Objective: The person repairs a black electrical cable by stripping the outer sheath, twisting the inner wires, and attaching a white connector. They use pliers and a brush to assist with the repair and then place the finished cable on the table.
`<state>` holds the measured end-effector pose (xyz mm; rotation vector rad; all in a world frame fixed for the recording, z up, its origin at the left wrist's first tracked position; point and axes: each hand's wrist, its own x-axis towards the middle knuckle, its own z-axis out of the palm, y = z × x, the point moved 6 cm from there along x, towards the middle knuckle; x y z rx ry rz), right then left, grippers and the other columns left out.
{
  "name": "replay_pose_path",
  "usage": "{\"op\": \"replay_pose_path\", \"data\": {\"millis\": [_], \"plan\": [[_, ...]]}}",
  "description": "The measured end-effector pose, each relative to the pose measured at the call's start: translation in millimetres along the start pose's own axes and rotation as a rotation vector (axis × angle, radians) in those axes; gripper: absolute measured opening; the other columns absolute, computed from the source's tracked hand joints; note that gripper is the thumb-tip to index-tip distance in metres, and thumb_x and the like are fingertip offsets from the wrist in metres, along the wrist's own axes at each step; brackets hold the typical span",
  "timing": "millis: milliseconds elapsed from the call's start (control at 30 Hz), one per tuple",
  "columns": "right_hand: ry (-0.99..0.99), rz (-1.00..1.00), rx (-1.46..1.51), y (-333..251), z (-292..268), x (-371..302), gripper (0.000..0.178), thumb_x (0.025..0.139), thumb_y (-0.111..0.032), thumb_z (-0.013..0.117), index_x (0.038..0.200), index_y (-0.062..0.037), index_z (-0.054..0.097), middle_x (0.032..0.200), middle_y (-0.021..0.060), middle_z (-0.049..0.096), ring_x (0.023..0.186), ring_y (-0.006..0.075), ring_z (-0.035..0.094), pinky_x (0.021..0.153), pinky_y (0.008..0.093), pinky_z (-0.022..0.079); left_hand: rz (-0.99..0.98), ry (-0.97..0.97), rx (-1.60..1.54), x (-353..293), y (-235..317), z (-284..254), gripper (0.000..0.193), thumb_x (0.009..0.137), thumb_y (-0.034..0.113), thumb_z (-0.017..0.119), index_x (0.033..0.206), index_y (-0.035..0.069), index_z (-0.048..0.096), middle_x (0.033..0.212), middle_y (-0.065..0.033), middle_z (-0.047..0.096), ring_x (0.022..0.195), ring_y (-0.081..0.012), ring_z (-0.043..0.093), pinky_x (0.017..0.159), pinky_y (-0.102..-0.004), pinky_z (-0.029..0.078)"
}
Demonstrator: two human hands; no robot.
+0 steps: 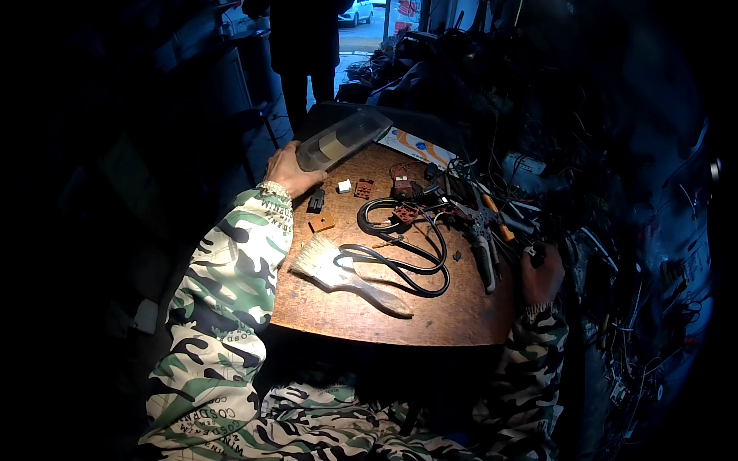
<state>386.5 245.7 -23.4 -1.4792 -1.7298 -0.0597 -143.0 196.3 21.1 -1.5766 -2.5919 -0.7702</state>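
Note:
At the far left of the wooden table (307,323), my left hand (288,170) grips the end of a clear plastic box (355,137), which lies tilted with a pale block or label visible inside. My right hand (543,276) is at the table's right edge in shadow, its fingers curled around something small that I cannot make out. Beside it lie pliers with grey handles (484,250) and an orange-handled tool (498,219). A flat paintbrush (377,296) with pale bristles rests near the front, touching a looped black cable (442,273).
Small connector pieces, black (316,201), white (344,186), dark red (364,188) and orange-brown (323,223), are scattered near my left hand. A printed white strip (419,146) lies behind. Tangled wires (615,307) crowd the right side. A person (304,46) stands beyond the table.

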Motion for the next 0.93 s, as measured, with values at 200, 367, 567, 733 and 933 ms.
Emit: {"op": "replay_pose_path", "data": {"millis": [200,367,567,733,933], "plan": [[-0.015,-0.027,-0.054,-10,-1,2,0.028,0.080,-0.012,0.074,0.104,0.0002,0.065,0.101,0.0184,0.064,0.098,0.0348,0.062,0.085,0.0434,0.051,0.057,-0.056,-0.040,-11,28,12,0.097,0.068,0.043,0.084,0.140,-0.009,0.043,0.132,-0.0295,0.056,0.123,-0.0386,0.057,0.107,-0.0412,0.046],[0.007,-0.340,-0.036,-63,-12,-6,0.041,0.077,-0.018,0.077,0.111,0.0010,0.063,0.110,0.0205,0.061,0.106,0.0386,0.057,0.093,0.0487,0.047,0.073,-0.082,-0.052,-24,52,24,0.096,0.068,0.044,0.082,0.141,-0.005,0.044,0.131,-0.0287,0.055,0.123,-0.0423,0.054,0.107,-0.0454,0.045],[-0.120,-0.492,-0.097,-115,3,-24,0.046,0.074,-0.020,0.078,0.111,0.0024,0.063,0.108,0.0211,0.058,0.104,0.0372,0.054,0.092,0.0488,0.044,0.158,0.039,-0.017,-42,90,43,0.090,0.068,0.045,0.081,0.136,-0.006,0.050,0.120,-0.0299,0.062,0.113,-0.0425,0.060,0.101,-0.0466,0.048],[-0.292,-0.350,-0.292,-100,28,-18,0.031,0.076,-0.016,0.076,0.097,0.0016,0.062,0.098,0.0197,0.060,0.092,0.0361,0.060,0.079,0.0466,0.049,0.125,-0.072,-0.018,-45,105,44,0.094,0.071,0.049,0.079,0.138,-0.008,0.047,0.122,-0.0310,0.062,0.115,-0.0419,0.062,0.103,-0.0450,0.048],[-0.114,-0.393,-0.022,-92,-8,-2,0.018,0.084,-0.009,0.070,0.096,0.0003,0.060,0.092,0.0178,0.058,0.083,0.0365,0.060,0.072,0.0464,0.050,0.187,-0.170,-0.201,-36,89,13,0.091,0.078,0.056,0.074,0.141,-0.004,0.048,0.124,-0.0308,0.063,0.117,-0.0367,0.063,0.102,-0.0408,0.048]]}}
